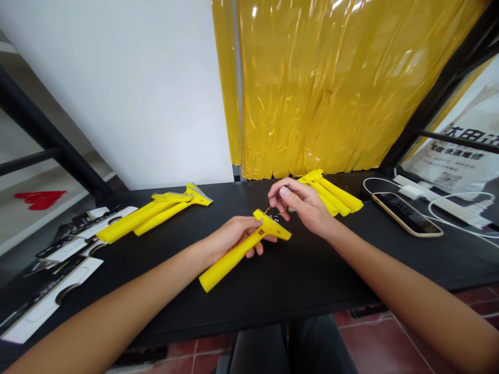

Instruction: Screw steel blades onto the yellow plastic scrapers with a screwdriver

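My left hand [233, 235] is closed around the neck of a yellow scraper [230, 261], its handle slanting down toward me and its wide head pointing away to the right. In my right hand [307, 206], pinched between the fingertips, is a small screwdriver [268, 209]; its thin shaft reaches down to the scraper's head, and the fingers hide most of its handle. Tiny pale parts [276, 217] lie on the black table behind the head, too small to name.
Several yellow scrapers [337, 196] lie beyond my right hand, and more yellow scrapers [156, 210] lie at the left. Printed cards [54, 298] cover the table's left end. A phone [407, 214] and a white power strip [444, 200] with cables are at the right.
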`<action>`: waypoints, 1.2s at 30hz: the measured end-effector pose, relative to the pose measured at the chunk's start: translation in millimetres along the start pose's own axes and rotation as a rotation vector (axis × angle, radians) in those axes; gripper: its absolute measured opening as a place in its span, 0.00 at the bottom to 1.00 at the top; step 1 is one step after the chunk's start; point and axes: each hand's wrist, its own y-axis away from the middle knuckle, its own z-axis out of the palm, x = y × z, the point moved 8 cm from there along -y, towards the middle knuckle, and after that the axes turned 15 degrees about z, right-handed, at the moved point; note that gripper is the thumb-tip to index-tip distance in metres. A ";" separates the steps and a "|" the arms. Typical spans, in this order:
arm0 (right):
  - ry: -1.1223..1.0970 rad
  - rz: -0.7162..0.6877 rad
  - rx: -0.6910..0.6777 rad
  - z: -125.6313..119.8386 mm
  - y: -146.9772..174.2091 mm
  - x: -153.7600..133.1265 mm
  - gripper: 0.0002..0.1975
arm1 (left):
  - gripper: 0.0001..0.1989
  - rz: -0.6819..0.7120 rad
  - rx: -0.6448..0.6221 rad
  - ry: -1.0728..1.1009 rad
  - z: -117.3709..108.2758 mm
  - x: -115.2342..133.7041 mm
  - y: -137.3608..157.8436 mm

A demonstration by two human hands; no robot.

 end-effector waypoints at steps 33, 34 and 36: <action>0.727 -0.374 0.440 -11.9 17.7 -32.3 0.07 | 0.12 0.048 0.005 0.025 -1.5 4.8 0.3; 0.735 -0.382 0.432 -11.4 17.2 -31.8 0.07 | 0.12 0.064 0.017 0.018 -3.2 6.5 -0.2; 0.746 -0.387 0.413 -10.2 15.8 -30.0 0.07 | 0.12 0.097 0.038 0.005 -6.1 10.3 -1.2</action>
